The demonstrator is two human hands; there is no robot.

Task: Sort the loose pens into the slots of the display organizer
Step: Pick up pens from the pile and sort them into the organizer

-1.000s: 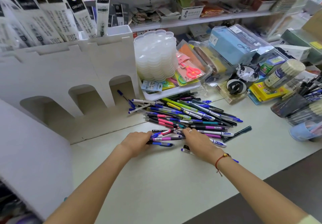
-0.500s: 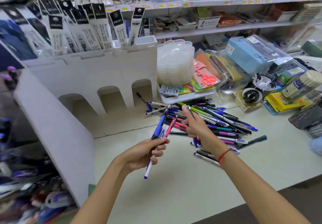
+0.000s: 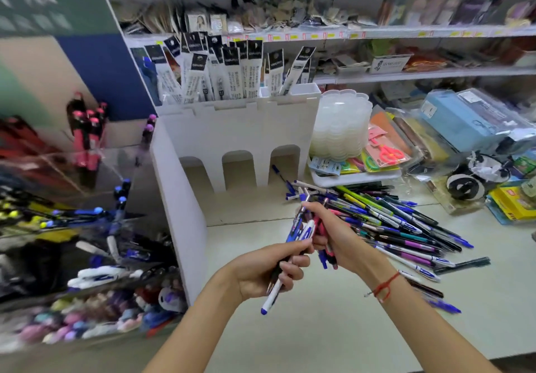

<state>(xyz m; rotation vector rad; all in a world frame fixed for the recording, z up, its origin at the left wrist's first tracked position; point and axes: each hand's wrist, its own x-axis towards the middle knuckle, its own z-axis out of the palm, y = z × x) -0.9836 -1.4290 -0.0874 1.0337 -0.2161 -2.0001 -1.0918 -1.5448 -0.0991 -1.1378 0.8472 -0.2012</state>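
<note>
With the left hand (image 3: 261, 271) gripping blue pens (image 3: 298, 233) and the right hand (image 3: 336, 239) gripping pink pens (image 3: 320, 227) near the pile (image 3: 391, 221), right of the organizer (image 3: 237, 137), crossed barrels may slip.

left rack (image 3: 87, 242) motion-blurred, pen colours there readable but not slots or count; pens (image 3: 301, 227) in both hands partly covered by fingers (image 3: 290, 268), number can't be told; lower layers of pile (image 3: 391, 221) buried; top shelf (image 3: 319, 10) goods smeared, labels unreadable; yellow box (image 3: 513, 201) cut by right edge; both forearms cut by bottom edge
</note>
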